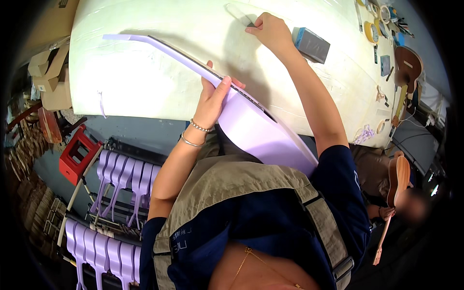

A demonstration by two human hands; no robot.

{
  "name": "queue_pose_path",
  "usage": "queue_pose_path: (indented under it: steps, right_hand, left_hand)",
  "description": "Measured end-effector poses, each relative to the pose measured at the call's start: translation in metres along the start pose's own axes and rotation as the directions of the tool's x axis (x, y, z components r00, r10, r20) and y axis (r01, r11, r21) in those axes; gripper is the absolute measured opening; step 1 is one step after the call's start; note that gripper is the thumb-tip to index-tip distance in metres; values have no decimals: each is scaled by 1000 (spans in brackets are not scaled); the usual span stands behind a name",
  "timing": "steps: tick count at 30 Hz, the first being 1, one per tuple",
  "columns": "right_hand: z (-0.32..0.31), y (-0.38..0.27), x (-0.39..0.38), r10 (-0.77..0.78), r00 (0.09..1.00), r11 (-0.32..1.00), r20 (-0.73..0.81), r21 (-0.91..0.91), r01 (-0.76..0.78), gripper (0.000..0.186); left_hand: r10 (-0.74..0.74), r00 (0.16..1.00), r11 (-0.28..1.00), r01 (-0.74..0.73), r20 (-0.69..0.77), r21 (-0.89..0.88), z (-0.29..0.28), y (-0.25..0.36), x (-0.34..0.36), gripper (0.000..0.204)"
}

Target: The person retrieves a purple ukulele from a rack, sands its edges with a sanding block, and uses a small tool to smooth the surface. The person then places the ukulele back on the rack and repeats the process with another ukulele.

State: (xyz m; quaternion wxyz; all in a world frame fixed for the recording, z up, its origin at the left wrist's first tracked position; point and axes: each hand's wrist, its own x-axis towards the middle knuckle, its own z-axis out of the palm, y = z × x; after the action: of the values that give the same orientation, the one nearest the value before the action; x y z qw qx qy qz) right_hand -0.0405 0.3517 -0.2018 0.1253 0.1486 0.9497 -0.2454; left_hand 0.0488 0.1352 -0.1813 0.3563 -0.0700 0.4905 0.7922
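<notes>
A light purple ukulele (263,133) rests on its side against my lap, its neck pointing up and left over the table. My left hand (216,93) is wrapped round it where the neck meets the body. Over the table, my right hand (269,31) pinches a small dark piece (251,24), whose kind I cannot make out. Beside those fingers a thin pale curved strip (237,10) shows; whether it joins the dark piece is unclear. Just right of my right wrist sits a grey block with blue sides (313,46).
Pale covering wraps the table (140,82). Tape rolls (371,32) and small tools lie at its right edge. Purple ukuleles hang on a rack (128,181) at lower left, near a red stool (77,153). Another person at right holds a brown ukulele (398,181).
</notes>
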Motion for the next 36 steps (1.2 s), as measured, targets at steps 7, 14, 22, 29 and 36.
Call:
queue_pose_path:
  steps: [7, 14, 22, 29, 36]
  right_hand:
    - [-34, 4, 7, 30, 995, 973, 96, 224, -51, 22]
    - [-34, 21, 25, -886, 439, 463, -148, -308, 831, 22]
    - [-21, 2, -7, -653, 756, 744, -48, 149, 652, 17]
    - [-66, -28, -102, -559, 742, 826, 371, 171, 537, 15]
    - [-58, -31, -115, -793, 590, 590, 152, -48, 806, 12]
  left_hand:
    - [4, 1000, 1000, -4, -1, -13, 10, -9, -2, 83]
    - [-5, 999, 999, 3, 37, 33, 6, -12, 0, 75]
    - [50, 999, 997, -48, 22, -53, 8, -12, 0, 79]
    - [43, 999, 994, -39, -30, 98, 8, -9, 0, 75]
    - [39, 998, 987, -32, -42, 155, 11, -4, -1, 70]
